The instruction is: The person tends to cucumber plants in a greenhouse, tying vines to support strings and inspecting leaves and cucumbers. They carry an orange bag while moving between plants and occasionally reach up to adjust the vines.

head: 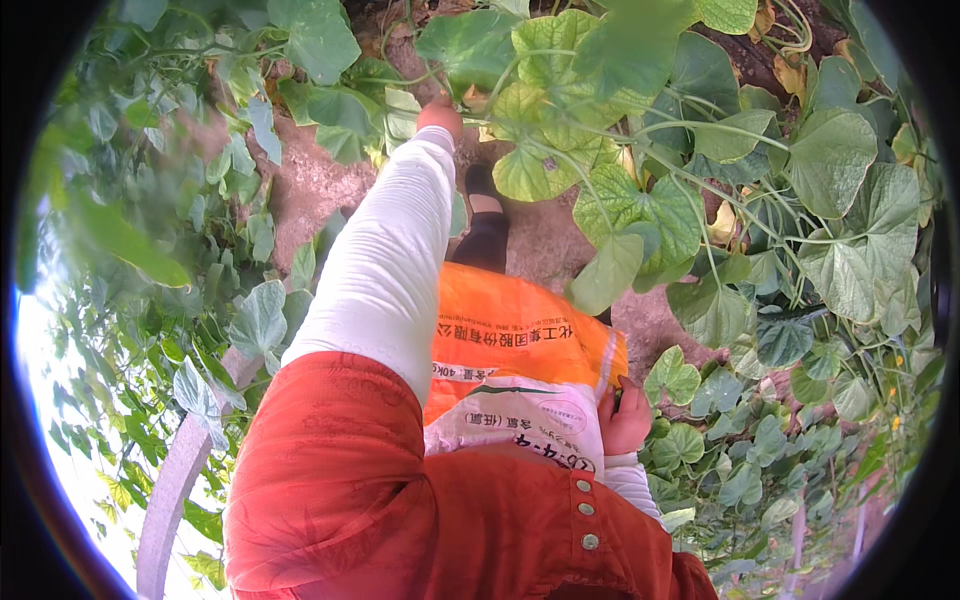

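My left hand (441, 118) is stretched far forward among the vines, at a green stem beside large leaves; its fingertips are hard to make out, so what it grips cannot be told. An orange and white woven plastic sack (510, 315), bearing printed writing, hangs open-mouthed or folded in front of my body; which, I cannot tell. My right hand (628, 420) is at the sack's right edge with its fingers curled around it. A small dark thing shows between those fingers, too little seen to name.
Climbing vines with broad leaves (836, 161) crowd both sides, some leaves yellowed. Long stems (697, 176) cross ahead on the right. Bare soil (544, 225) runs between the rows, with my dark shoe (480, 180) on it. A pale curved post (176, 480) stands at left.
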The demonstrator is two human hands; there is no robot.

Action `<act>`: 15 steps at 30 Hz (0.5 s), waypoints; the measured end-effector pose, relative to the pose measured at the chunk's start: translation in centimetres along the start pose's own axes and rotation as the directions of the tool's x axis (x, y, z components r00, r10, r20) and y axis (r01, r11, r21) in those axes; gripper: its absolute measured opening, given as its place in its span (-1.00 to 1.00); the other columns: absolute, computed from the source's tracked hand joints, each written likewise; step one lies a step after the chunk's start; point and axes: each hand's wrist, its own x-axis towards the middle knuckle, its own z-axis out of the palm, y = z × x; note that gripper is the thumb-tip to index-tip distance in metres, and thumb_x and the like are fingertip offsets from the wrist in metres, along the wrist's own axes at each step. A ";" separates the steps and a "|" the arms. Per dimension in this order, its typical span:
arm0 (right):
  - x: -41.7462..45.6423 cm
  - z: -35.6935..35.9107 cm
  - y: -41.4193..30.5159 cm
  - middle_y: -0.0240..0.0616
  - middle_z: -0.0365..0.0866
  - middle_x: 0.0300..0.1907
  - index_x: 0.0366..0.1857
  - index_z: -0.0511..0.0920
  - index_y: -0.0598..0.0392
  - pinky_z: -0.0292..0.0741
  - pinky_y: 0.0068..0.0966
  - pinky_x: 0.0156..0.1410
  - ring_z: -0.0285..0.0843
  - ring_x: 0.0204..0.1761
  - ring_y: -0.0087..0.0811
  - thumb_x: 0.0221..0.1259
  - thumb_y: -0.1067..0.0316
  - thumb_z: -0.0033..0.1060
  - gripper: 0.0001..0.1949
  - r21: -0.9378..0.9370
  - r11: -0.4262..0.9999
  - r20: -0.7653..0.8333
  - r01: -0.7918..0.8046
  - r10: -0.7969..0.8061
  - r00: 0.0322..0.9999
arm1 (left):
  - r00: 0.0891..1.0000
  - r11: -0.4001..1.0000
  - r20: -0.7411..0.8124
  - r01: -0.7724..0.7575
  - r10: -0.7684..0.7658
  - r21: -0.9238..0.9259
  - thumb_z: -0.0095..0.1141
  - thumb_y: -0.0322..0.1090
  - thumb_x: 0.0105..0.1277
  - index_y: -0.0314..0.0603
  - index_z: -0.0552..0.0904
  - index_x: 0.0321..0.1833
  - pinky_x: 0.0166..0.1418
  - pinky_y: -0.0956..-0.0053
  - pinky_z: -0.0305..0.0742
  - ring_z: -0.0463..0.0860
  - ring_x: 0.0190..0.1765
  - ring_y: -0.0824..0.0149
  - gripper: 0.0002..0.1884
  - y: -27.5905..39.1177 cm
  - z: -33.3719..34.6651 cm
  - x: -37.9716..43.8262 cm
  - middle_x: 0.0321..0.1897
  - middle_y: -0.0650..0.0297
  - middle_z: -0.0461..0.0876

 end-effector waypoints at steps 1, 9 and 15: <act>0.1 -0.1 -0.1 -0.14 0.62 -0.31 -0.03 0.61 0.07 0.47 -0.16 -0.24 0.57 -0.33 -0.03 0.15 0.36 0.25 -0.72 -0.016 1.000 0.002 0.005 -0.005 1.000 | 1.000 0.998 -0.015 0.020 -0.019 0.053 0.01 -0.36 0.31 -0.13 0.61 0.21 0.26 0.18 0.49 0.61 0.17 -0.04 -0.60 1.2 -0.4 -0.7 0.10 -0.11 0.63; 0.6 1.1 -0.7 -0.11 0.62 -0.30 -0.08 0.60 0.09 0.48 -0.15 -0.22 0.57 -0.32 -0.01 0.08 0.39 0.20 -0.72 -0.069 0.997 0.036 0.022 -0.020 0.999 | 0.985 0.954 0.171 -0.082 0.032 0.289 0.04 -0.34 0.29 0.05 0.50 0.35 0.41 0.14 0.39 0.37 0.42 -0.05 -0.50 4.6 -3.4 -1.0 0.38 0.02 0.34; 1.6 0.9 -1.5 -0.10 0.62 -0.28 -0.06 0.58 0.09 0.50 -0.15 -0.20 0.58 -0.31 0.00 0.07 0.41 0.17 -0.70 -0.090 0.994 0.076 0.069 -0.062 0.995 | 0.964 0.748 0.059 -0.239 0.259 0.619 0.07 -0.33 0.23 0.00 0.62 0.24 0.38 0.23 0.35 0.39 0.39 0.11 -0.53 1.5 -1.8 0.5 0.33 0.14 0.41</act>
